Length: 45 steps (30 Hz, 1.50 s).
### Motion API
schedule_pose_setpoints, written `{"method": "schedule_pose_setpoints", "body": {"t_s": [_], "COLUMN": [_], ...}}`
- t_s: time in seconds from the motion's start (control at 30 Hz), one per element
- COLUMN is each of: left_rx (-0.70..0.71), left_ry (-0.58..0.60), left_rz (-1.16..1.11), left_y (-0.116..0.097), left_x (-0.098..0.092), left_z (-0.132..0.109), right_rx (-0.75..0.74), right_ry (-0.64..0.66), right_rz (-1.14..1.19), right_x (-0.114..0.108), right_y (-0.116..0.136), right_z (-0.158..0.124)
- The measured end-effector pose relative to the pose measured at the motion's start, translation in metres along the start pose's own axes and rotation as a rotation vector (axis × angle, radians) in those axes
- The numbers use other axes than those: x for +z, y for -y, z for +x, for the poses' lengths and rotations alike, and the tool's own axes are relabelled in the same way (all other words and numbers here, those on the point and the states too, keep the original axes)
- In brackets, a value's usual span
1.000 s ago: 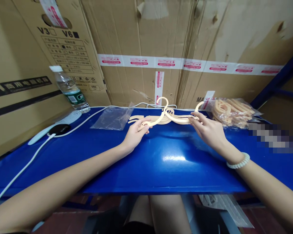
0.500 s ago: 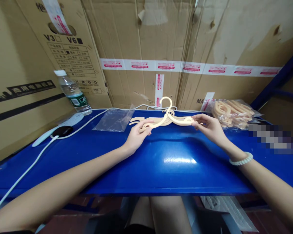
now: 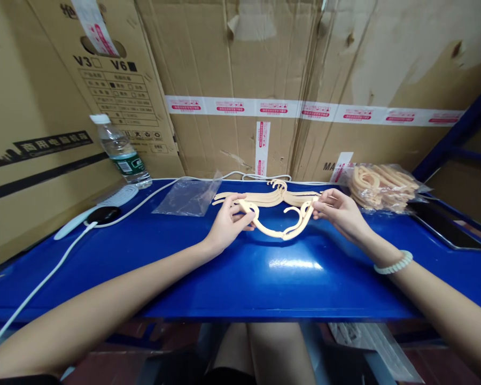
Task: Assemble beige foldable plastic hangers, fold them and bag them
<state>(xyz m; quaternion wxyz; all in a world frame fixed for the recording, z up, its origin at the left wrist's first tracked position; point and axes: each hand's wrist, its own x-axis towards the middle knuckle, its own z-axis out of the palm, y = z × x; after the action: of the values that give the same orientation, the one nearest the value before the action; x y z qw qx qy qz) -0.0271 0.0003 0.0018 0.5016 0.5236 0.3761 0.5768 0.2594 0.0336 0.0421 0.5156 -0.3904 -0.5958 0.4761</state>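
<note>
Between my two hands is a cream plastic folding hanger (image 3: 271, 232), its arms bent upward into a U and its hook curling between them. My left hand (image 3: 229, 222) pinches the tip of the left arm, with thumb and fingers closed on it. At the other end, my right hand (image 3: 333, 210) grips the tip of the right arm. Just behind the held hanger, several matching hangers (image 3: 264, 199) lie stacked on the blue table (image 3: 224, 283), their hooks pointing to the back.
A clear bag of folded hangers (image 3: 385, 187) sits at back right, beside a dark phone (image 3: 447, 227). On the left are an empty plastic bag (image 3: 186, 198), a water bottle (image 3: 122, 152), a hairbrush (image 3: 118, 198), a black round device (image 3: 103, 215) and a white cable (image 3: 50, 289). Cardboard (image 3: 240, 53) stands behind.
The hanger's arms have folded from spread out to a U shape. Its hook has swung from pointing up to lying between the arms, and its middle has come down toward me.
</note>
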Motion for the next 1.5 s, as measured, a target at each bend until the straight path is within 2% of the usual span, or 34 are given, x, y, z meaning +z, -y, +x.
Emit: {"method": "schedule_pose_setpoints", "body": {"t_s": [0.13,0.37,0.53,0.6,0.8,0.9,1.07,1.23,1.3,1.37,1.5], "left_rx": [0.032,0.117,0.144,0.152,0.183,0.211,0.112,0.08,0.077,0.118,0.376], "left_ry": [0.019,0.111,0.12,0.115,0.137,0.196,0.339,0.331,0.361,0.413,0.455], "left_rz": [0.014,0.157,0.165,0.16,0.214,0.289,0.294,0.225,0.213,0.24,0.516], "left_y": [0.003,0.001,0.0,0.0,-0.001,-0.004,-0.008,-0.007,-0.005,-0.004,-0.005], "left_x": [0.001,0.004,0.007,0.007,0.005,0.006,0.01,0.01,0.009,0.008,0.005], "left_z": [0.0,-0.006,-0.011,-0.011,-0.014,-0.017,-0.019,-0.017,-0.016,-0.017,-0.018], "right_rx": [-0.001,-0.052,0.022,0.031,0.007,0.016,-0.006,-0.032,-0.055,-0.065,-0.082], "right_ry": [0.12,0.472,0.727,0.784,0.737,0.703,0.701,0.666,0.667,0.706,0.773], "right_rz": [-0.025,-0.148,-0.204,-0.23,-0.333,-0.344,-0.335,-0.315,-0.328,-0.33,-0.327], "right_x": [0.015,0.031,0.036,0.038,0.035,0.034,0.033,0.03,0.031,0.032,0.035], "right_y": [0.003,0.003,0.013,0.016,0.014,0.011,0.011,0.01,0.011,0.013,0.013], "right_z": [-0.008,-0.021,-0.029,-0.031,-0.03,-0.028,-0.029,-0.027,-0.027,-0.028,-0.03]}}
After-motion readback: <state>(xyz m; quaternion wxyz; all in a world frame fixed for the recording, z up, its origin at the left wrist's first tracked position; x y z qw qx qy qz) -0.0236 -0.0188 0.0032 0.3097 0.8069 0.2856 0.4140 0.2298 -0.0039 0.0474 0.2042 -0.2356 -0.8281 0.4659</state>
